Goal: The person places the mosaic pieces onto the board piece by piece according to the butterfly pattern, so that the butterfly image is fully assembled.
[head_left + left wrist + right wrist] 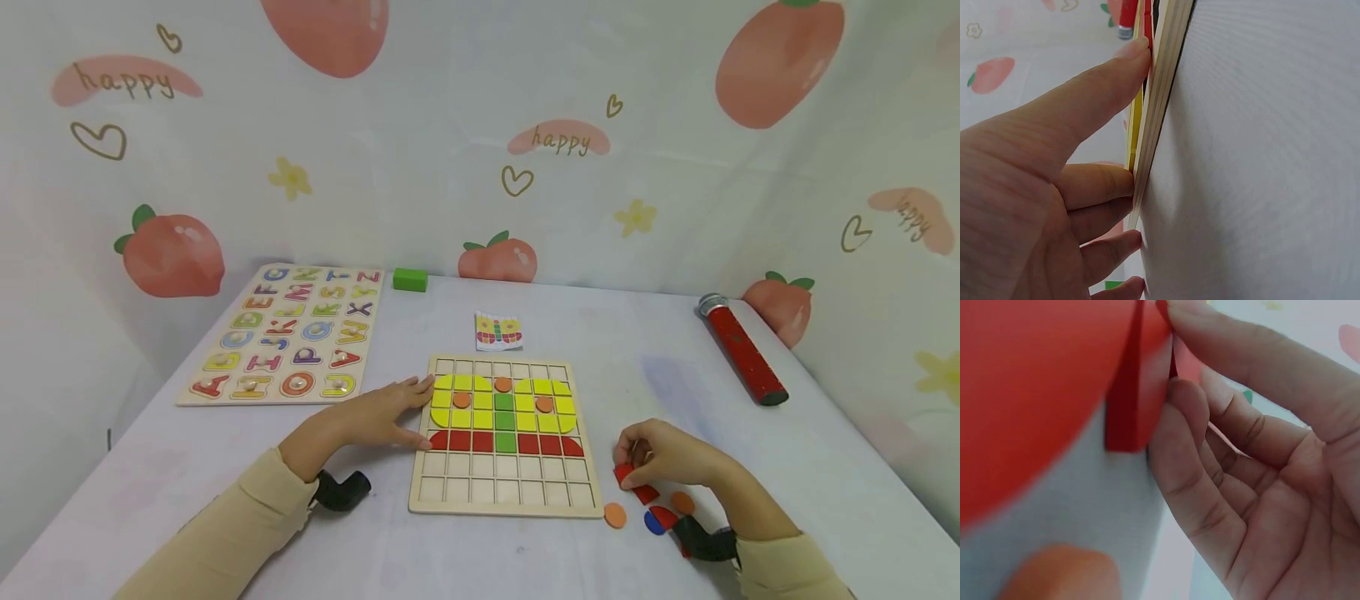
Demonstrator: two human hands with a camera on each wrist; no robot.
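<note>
A square wooden grid board (468, 492) lies flat, bearing yellow, red, green and orange pieces laid out in a butterfly pattern. With fingers spread, my left hand (375, 414) touches the board's left edge; in the left wrist view the thumb (1100, 84) rests at the rim near a red piece. To the right of the board, my right hand (667, 454) pinches a red tile (622, 473) between thumb and forefinger, just above the table. Another red tile (648, 496) lies beneath the thumb. The right wrist view shows red pieces (1125, 419) close up, partly blurred.
Loose orange discs (615, 515), a blue piece (654, 523) and red pieces lie near my right wrist. A small butterfly picture card (498, 332) stands behind the board. An alphabet puzzle (281, 337), a green block (410, 280) and a red microphone (742, 354) lie farther back.
</note>
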